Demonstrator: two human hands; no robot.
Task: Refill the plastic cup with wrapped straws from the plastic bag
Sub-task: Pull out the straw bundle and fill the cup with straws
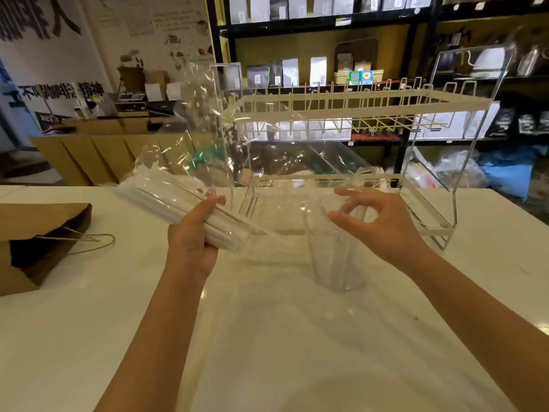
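My left hand (194,233) grips a clear plastic bag (178,162) holding a bundle of white wrapped straws (166,200), tilted up toward the left. The bag's loose top billows above it. A clear plastic cup (335,263) stands on the white counter right of centre, with a few wrapped straws (344,263) standing in it. My right hand (374,221) hovers over the cup's rim, thumb and fingers pinching the top of a wrapped straw (361,214) that reaches down into the cup.
A clear acrylic rack (445,185) with a cream wire shelf stands just behind the cup. A brown paper bag (38,242) with a twine handle lies at the left edge of the counter (267,337). Dark shelving with packaged goods fills the background.
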